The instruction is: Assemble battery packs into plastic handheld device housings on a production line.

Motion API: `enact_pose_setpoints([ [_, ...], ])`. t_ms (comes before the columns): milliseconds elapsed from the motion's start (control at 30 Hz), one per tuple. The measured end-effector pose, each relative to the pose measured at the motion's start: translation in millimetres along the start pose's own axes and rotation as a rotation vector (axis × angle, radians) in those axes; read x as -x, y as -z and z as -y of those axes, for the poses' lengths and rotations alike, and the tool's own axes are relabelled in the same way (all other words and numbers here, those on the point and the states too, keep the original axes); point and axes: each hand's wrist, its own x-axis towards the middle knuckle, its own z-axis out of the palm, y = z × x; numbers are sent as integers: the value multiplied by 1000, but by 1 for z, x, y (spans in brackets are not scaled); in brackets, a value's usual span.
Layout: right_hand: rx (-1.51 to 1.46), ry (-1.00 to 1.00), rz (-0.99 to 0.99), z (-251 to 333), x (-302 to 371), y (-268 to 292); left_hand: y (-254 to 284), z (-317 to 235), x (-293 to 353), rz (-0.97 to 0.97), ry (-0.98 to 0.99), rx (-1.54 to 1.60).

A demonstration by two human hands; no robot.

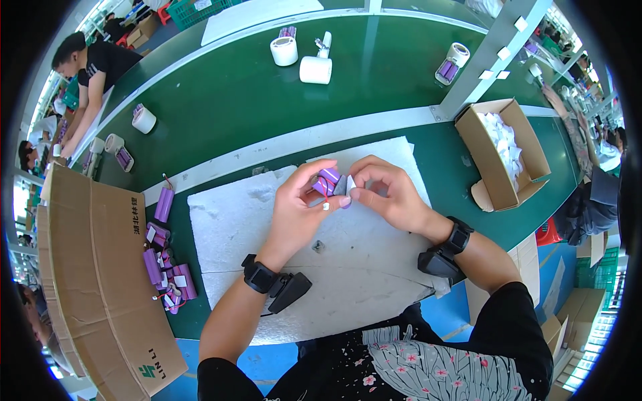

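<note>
My left hand (294, 204) is closed around a purple battery pack (324, 184) with a thin red wire and a small white connector, above the mat. On the pack's right end sits a dark grey piece (341, 186). Between its thumb and fingers, my right hand (400, 199) pinches a small white pad (351, 186) against that end. The fingers partly cover the pack. Under both hands lies a white foam mat (361, 267).
Left of the mat, several purple battery packs (186, 281) lie beside a large cardboard box (107, 267). An open carton (531, 157) of white pieces stands at right, near a metal post (491, 57). White cylindrical housings (315, 70) stand on the green belt (221, 100). A person works far left.
</note>
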Motion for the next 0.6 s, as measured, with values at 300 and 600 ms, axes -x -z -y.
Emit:
enact_pose_setpoints([
  [300,-287,-3,-318,-17,-7,23,0,12,-3,-100,-38,171],
  [600,893,-163,-994,66,43,175,2,9,-6,-81,-16,221],
])
